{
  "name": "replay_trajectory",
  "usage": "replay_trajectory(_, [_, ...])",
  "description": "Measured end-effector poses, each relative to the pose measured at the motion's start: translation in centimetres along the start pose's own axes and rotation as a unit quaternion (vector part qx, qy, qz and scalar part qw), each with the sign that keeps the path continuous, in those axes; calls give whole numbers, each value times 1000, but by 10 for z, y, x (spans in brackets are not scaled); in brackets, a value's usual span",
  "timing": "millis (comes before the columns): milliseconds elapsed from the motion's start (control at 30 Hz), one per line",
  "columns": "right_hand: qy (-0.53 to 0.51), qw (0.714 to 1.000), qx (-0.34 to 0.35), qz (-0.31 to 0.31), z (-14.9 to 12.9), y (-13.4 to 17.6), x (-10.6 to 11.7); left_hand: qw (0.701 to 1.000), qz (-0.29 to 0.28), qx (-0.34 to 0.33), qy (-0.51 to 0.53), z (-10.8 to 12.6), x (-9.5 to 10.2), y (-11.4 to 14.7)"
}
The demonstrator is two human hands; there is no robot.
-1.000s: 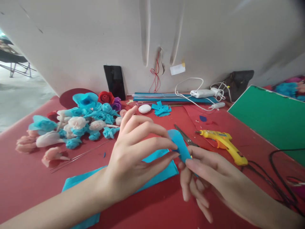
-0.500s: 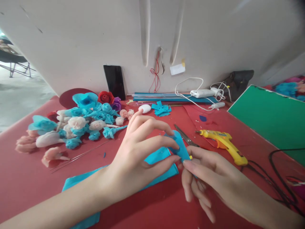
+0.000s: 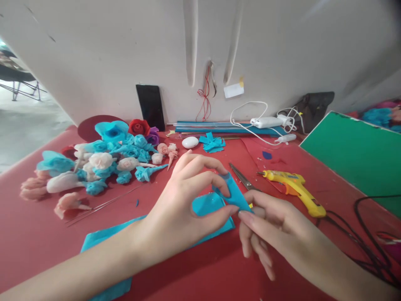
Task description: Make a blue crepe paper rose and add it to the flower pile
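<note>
A small piece of blue crepe paper (image 3: 236, 193) is stretched between my two hands above the red table. My left hand (image 3: 191, 192) bends its fingers over the paper's upper left side, with the thumb near its lower edge. On the right, my right hand (image 3: 272, 225) pinches the paper's lower corner between thumb and forefinger; the other fingers curl loosely below. Under my left arm lies a larger blue crepe paper sheet (image 3: 209, 205), partly hidden by it. Scissors (image 3: 244, 178) rest just beyond the paper piece, their handles covered by my right hand.
A yellow glue gun (image 3: 294, 188) lies to the right, near a green board (image 3: 357, 154). Many paper flowers (image 3: 103, 161) are heaped at left beside thin wires (image 3: 103, 205). Behind are a phone (image 3: 150, 107), a white egg-shaped case (image 3: 190, 142) and cut blue strips (image 3: 213, 143).
My left fingers have shifted slightly along the blue paper, whose upper left edge now curves. The right hand keeps its pinch, its lower fingers curling in a little.
</note>
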State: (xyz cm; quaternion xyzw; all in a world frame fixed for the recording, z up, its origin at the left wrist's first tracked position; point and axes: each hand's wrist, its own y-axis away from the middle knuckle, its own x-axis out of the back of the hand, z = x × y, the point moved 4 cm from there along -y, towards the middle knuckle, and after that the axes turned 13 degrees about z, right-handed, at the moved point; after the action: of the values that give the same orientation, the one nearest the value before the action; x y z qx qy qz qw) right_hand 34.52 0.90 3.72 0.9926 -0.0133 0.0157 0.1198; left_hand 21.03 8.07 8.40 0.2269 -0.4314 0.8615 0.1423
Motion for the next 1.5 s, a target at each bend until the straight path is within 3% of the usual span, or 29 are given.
replay_trajectory(667, [15,1000,-6,5,2,-2,-2,998,-8,45,40,-3,-5,9])
replay_trajectory(967, [0,1000,-2,-5,3,3,-4,998,41,-40,18,5,2,8])
replay_trajectory(1500, [-31,999,-17,-22,1,1,-4,997,34,-70,26,1,6,4])
